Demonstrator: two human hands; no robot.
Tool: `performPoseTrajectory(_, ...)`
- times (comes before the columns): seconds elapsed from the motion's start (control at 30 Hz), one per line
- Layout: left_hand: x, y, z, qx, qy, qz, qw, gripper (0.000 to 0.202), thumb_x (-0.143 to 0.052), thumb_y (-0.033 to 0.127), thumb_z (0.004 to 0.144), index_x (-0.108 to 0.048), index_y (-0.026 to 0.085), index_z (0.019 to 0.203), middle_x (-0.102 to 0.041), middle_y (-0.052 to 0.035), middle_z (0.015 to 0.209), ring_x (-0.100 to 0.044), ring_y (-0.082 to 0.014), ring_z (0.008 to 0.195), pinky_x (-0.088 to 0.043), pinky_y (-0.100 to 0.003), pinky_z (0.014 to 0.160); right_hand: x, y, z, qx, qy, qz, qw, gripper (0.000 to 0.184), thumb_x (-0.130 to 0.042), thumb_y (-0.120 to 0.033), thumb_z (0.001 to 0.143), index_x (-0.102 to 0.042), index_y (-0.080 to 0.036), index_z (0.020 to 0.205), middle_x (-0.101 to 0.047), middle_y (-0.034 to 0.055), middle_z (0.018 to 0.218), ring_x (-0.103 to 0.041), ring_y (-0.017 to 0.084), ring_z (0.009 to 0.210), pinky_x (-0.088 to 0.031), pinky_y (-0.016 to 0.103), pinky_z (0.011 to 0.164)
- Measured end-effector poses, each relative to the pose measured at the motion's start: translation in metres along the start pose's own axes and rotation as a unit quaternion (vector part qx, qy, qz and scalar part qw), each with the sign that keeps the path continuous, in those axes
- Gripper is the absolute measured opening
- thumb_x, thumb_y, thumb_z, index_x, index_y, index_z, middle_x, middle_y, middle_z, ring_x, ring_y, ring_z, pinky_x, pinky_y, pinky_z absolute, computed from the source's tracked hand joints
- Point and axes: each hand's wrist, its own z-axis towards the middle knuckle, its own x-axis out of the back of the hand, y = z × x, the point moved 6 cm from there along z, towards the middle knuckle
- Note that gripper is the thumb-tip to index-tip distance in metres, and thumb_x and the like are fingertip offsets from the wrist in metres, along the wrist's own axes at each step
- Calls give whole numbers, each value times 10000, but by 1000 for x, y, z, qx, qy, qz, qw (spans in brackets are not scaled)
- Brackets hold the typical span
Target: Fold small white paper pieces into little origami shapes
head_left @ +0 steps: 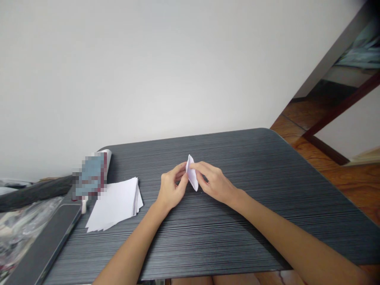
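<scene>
A small piece of folded white paper (192, 179) is held up above the middle of the dark table, its pointed ends facing up and down. My left hand (173, 185) pinches its left side between thumb and fingers. On the other side, my right hand (214, 180) has its fingertips at the paper's opening, with the index finger reaching into the fold. The inside of the fold is partly hidden by the fingers.
A stack of white paper sheets (114, 206) lies on the dark table (252, 166) at left. Behind it is a blurred blue-and-red item (90, 174). A long dark case (49, 241) rests along the left edge, beside clear plastic bags (26, 225). A white wall (178, 71) stands behind.
</scene>
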Motion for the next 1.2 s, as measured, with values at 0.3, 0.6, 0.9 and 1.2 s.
performPoseTrajectory(0.3,1,-16,6,113,-18,-207,972,351,-489,293,735,-623,105,1000,-669,-71,896,-631,-219,783,-520,-349,712,9,2,4,72,-74,16,995,229,-470,-128,775,-594,-186,958,-534,92,985,-526,180,909,-446,321,782)
performPoseTrajectory(0.6,5,2,5,49,-36,-135,989,417,-456,333,790,-527,100,1128,-652,-87,895,-625,-180,734,-504,-313,716,12,9,11,-13,-31,115,993,137,-530,-245,790,-649,-198,741,-626,42,862,-568,157,805,-436,291,735)
performPoseTrajectory(0.9,11,17,6,-72,-61,64,994,227,-539,308,758,-664,162,880,-669,-72,894,-608,-182,780,-475,-274,709,15,15,12,-34,-64,138,988,145,-546,-275,777,-665,-199,744,-618,35,842,-566,154,801,-433,285,741)
performPoseTrajectory(1.2,10,4,7,38,-78,-32,996,237,-587,323,712,-669,134,828,-689,-45,780,-616,-175,675,-479,-269,649,12,23,10,-88,-68,208,972,145,-567,-271,753,-663,-176,701,-613,40,820,-572,157,802,-441,286,734)
